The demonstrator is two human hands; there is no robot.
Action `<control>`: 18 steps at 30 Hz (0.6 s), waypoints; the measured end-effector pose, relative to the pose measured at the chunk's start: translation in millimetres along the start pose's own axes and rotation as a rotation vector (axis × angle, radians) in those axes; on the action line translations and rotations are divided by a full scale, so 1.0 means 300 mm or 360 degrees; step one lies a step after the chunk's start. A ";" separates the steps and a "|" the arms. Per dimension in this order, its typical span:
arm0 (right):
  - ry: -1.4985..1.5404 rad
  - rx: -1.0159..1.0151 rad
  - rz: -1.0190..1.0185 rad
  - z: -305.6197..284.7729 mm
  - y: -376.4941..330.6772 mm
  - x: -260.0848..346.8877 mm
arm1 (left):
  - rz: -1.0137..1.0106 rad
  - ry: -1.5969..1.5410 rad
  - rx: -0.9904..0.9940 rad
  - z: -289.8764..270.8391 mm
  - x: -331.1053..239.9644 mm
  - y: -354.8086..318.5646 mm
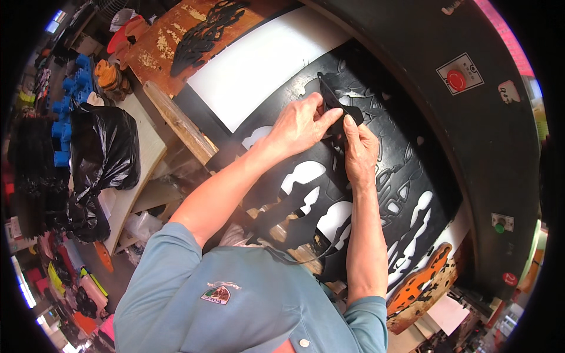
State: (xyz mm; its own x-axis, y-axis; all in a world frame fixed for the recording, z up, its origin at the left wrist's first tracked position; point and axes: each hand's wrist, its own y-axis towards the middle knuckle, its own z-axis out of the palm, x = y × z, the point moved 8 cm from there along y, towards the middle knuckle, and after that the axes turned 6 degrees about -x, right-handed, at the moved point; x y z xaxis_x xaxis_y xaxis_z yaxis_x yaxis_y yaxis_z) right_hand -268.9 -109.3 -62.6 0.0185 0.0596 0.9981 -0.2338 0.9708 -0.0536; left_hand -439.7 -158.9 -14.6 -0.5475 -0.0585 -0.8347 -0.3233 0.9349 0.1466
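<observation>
Both hands are raised over a black sheet (406,170) with many cut-outs, through which white shows. Between them is a dark, thin, curved black piece (333,88), tilted up off the sheet. My left hand (297,126) pinches its near part with the thumb and bent fingers. My right hand (360,147) closes on the piece's right end, the thumb pointing up along it. The thumbs almost meet. Part of the piece is hidden behind my fingers, and its full outline cannot be made out.
A dark machine beam (412,53) with a red button (456,80) and a green button (499,227) curves along the right. A white board (253,65) lies beneath the sheet. Black strips (206,38) are piled far left, by a wooden bar (179,122). A black plastic bag (106,147) stands left.
</observation>
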 end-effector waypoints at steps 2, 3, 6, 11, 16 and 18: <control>0.0207 0.0015 0.0015 0.003 -0.002 0.009 | -0.0116 -0.0333 0.0110 0.020 0.047 0.005; 0.0356 -0.0054 0.0047 -0.008 0.000 0.008 | -0.0098 -0.0555 0.0151 0.023 0.059 0.007; 0.0750 -0.0121 0.0067 -0.025 0.006 0.013 | -0.0418 -0.1051 0.0137 -0.036 0.178 0.011; 0.1080 -0.0042 0.0097 -0.009 -0.008 0.009 | -0.0636 -0.1373 0.0063 -0.082 0.253 0.027; 0.0898 -0.0126 0.0008 0.015 -0.034 0.036 | -0.0320 -0.0999 0.0164 -0.034 0.111 0.039; 0.0682 -0.0133 0.0006 0.036 -0.050 0.048 | -0.0150 -0.0823 0.0169 -0.032 0.043 0.029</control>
State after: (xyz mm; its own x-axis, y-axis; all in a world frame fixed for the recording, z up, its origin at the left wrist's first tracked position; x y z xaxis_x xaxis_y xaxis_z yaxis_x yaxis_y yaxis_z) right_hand -275.6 -125.4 -47.1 0.4236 0.1373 0.8954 -0.1553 0.9848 -0.0776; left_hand -457.0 -154.8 -18.9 -0.0594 0.0112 -0.9982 -0.2581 0.9658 0.0262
